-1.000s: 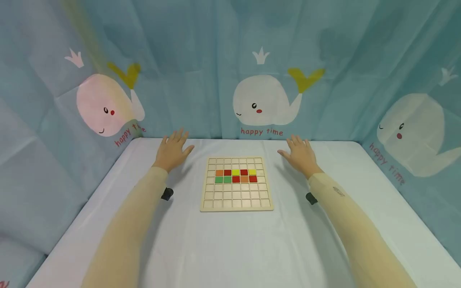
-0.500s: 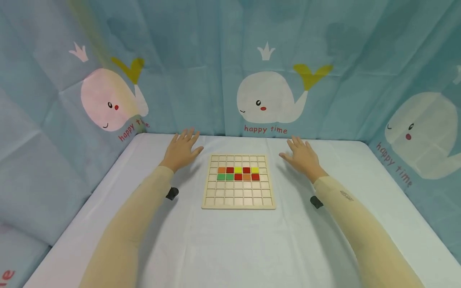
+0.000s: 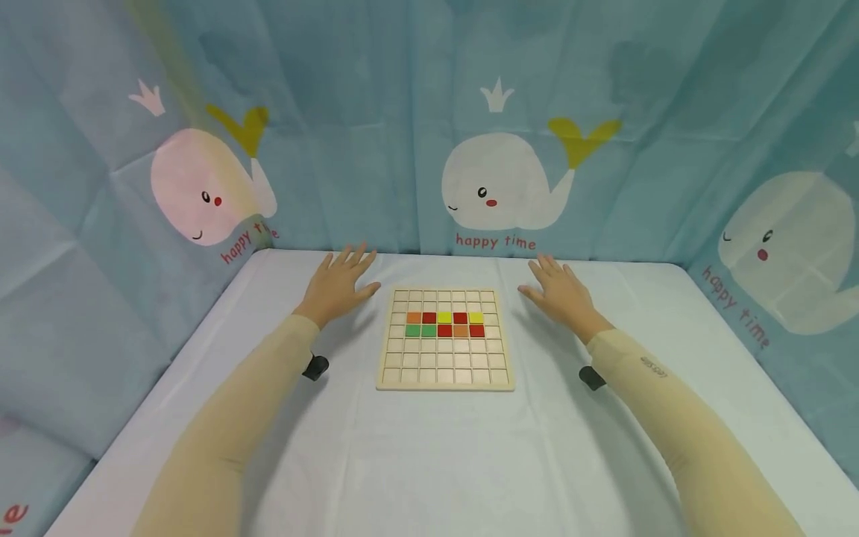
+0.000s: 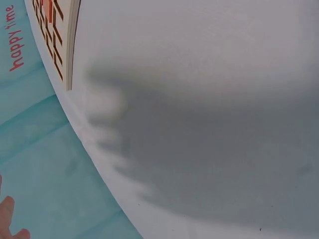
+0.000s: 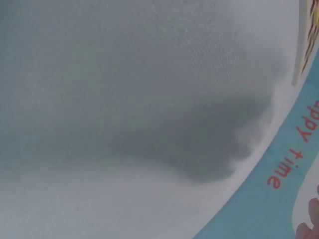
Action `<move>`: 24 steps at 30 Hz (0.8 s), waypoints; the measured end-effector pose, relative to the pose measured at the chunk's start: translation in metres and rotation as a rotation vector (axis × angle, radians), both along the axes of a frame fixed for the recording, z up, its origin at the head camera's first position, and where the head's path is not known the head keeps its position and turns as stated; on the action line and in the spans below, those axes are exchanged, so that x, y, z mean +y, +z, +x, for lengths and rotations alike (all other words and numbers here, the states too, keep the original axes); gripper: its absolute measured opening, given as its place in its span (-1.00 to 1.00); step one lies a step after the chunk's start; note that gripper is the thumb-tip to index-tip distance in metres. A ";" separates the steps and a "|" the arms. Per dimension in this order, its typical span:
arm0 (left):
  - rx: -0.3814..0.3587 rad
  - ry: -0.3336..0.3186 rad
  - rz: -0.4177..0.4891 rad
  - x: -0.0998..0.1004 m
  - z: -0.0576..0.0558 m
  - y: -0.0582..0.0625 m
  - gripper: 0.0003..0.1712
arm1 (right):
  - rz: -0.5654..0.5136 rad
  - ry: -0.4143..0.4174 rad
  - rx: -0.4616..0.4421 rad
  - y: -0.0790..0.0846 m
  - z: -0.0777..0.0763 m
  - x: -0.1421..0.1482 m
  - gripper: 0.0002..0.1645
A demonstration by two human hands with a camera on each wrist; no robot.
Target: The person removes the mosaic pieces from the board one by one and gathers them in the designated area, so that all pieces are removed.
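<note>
A pale wooden grid board (image 3: 446, 379) lies flat on the white table between the two hands. Two rows of coloured square tiles (image 3: 445, 324) fill part of its grid: orange, red and yellow in the upper row, green, red and orange in the lower. My left hand (image 3: 334, 287) hovers to the left of the board, fingers spread and holding nothing. On the other side, my right hand (image 3: 560, 292) is held the same way, palm down with fingers extended. In both wrist views the hands' shadows fall on the tabletop, and only some fingertips (image 4: 6, 219) show at the corners.
The white-covered table (image 3: 443, 462) reaches back to a blue curtain (image 3: 376, 149) printed with whales and the words "happy time". The curtain also encloses the left and right sides. A small black wrist camera (image 3: 315, 367) hangs under the left sleeve, another black one (image 3: 592, 378) under the right.
The head view has shifted slightly, so the board and curtain appear a little to the right. The left hand has come slightly nearer the board; the tiles look unchanged.
</note>
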State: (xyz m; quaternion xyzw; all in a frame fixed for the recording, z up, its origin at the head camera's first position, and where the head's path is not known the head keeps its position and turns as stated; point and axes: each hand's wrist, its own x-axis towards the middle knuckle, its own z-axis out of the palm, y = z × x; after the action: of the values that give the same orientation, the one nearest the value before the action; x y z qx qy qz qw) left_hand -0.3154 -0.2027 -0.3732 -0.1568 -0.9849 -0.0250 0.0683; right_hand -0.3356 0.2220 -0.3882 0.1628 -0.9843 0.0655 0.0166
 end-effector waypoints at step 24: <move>-0.093 -0.032 0.076 0.019 0.012 -0.007 -0.16 | -0.045 0.058 -0.045 -0.003 0.017 -0.028 -0.06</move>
State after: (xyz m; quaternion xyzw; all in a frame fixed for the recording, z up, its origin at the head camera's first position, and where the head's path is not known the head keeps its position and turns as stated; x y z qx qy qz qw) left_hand -0.3033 -0.1841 -0.3799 -0.1685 -0.9828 -0.0708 0.0281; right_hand -0.3189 0.1940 -0.3910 0.1895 -0.9775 0.0920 -0.0040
